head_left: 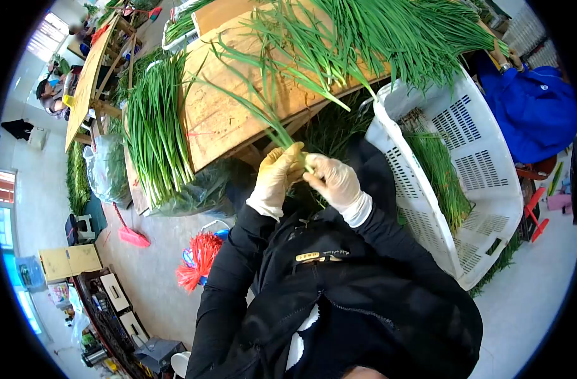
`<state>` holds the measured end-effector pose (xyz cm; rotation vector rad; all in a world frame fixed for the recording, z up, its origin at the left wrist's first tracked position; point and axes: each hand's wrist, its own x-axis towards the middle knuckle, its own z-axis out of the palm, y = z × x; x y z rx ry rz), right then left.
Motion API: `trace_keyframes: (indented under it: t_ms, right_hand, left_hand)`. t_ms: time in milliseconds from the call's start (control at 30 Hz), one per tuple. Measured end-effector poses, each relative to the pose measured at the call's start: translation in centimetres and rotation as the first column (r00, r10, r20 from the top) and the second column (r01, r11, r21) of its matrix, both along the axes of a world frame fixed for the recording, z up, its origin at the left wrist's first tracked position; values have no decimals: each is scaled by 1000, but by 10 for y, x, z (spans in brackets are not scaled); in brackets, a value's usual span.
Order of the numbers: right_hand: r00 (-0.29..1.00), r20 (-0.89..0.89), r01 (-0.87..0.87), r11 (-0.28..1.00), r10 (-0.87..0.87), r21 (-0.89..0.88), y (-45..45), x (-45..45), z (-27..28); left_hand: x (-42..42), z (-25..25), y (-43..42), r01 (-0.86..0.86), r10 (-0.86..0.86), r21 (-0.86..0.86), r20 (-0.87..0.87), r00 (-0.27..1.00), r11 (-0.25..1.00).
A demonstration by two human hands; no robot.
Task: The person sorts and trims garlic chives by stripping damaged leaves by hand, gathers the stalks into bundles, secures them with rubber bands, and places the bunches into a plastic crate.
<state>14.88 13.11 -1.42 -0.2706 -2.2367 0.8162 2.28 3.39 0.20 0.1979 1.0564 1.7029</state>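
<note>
Both of my hands wear pale gloves and meet in front of my chest, at the near edge of the wooden table [222, 123]. My left hand [279, 172] is closed around the lower part of a green leafy stalk [266, 115], whose long leaves reach up over the board. Its pale lower end is pinched by my right hand [332, 180], just beside the left. A neat bundle of green stalks [159, 126] lies at the table's left end, white ends toward me. Loose stalks [396, 38] are heaped across the table's far and right side.
A white perforated basket [449, 252] with greens [437, 170] stands at my right. Another person in blue [531, 110] has hands at the heap's right end. More people [54, 95] are by a second table [89, 82]. A pink dustpan [133, 236] and red tinsel [203, 259] are lower left.
</note>
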Motion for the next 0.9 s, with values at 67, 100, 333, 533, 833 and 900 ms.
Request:
trace_keyframes:
  t_ms: [67,100,333,533,833,900]
  right_hand:
    - [996,29,-90,988,87,122,-10,9,0]
    - [984,-22,-175,985,175,13,-13,10,6]
    - [894,70,-209,550,442,-809,2,1,2]
    - [984,91,-87,866,150,-493,-8,-15,-6]
    - [190,912,-234,919,364,-318,18,40,-49]
    - [805,589,121,991,-69,-49,41,31,-18]
  left_hand:
    - [4,-1,0,-31,32,13,-60,998,999]
    - [1,-2,-1,4,0,59,-66,998,998]
    - [6,-7,-6,145,-156,186,49,987,972]
    - [4,-9,-2,-117,126,81,-108,986,990]
    - [-49,10,-12,-299,328,194,-140,934,934]
    - [-41,13,-11,-191,187,219,39,982,957]
